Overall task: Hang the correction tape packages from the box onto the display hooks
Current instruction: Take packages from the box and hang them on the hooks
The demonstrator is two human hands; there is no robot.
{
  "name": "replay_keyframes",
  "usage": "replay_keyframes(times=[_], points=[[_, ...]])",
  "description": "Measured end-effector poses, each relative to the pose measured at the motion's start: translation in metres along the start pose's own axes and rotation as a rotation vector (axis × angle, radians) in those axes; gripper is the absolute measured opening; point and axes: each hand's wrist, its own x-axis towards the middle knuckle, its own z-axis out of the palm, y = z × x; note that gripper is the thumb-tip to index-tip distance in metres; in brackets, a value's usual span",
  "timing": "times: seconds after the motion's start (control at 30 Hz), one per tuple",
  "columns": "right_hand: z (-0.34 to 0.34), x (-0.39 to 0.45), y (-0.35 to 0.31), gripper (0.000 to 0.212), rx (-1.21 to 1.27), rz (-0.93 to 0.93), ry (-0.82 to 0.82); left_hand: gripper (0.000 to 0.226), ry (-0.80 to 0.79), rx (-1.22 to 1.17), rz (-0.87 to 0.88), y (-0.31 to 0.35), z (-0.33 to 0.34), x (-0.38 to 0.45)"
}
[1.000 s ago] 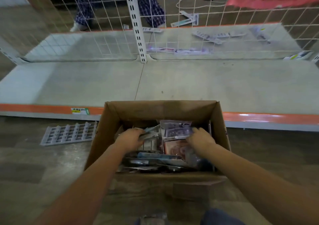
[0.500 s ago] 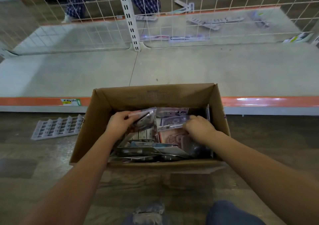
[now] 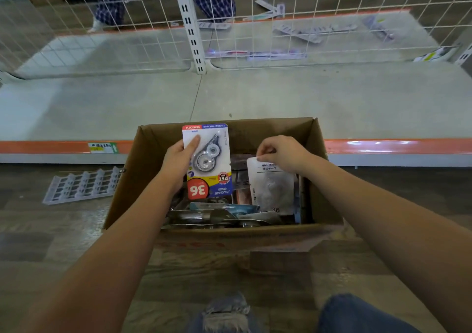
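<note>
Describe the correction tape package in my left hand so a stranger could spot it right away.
Find the open cardboard box on the floor by the low shelf. Above its left side, the left hand holds a package upside down. Only it shows its front: a clear dispenser and a red 36.

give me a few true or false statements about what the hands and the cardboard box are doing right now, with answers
1. The left hand holds a colourful correction tape package printed with a red 36. True.
2. The right hand rests flat on the floor. False: it pinches the top of a white correction tape package.
3. The brown cardboard box is empty. False: more packages lie inside.
4. The colourful package hangs on a hook. False: it is held above the box.
5. A white wire grid panel stands behind the grey shelf base. True.
</note>
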Motion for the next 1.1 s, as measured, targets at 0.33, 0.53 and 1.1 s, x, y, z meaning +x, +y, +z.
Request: replay_keyframes(times=[0.33, 0.53, 1.1], points=[[0.016, -0.010, 0.026, 0.038, -0.362, 0.156, -0.270, 0.016, -0.155, 0.120, -0.198, -0.031, 0.007, 0.009], [0.017, 0.002, 0.020, 0.010, -0.459, 0.085, -0.241, 0.035, -0.260, 0.265, -0.193, -0.034, 0.006, 0.007], [0.046, -0.012, 0.022, 0.081, 0.647, 0.691, 0.177, 0.032, -0.374, 0.096, -0.316, -0.041, 0.006, 0.000]])
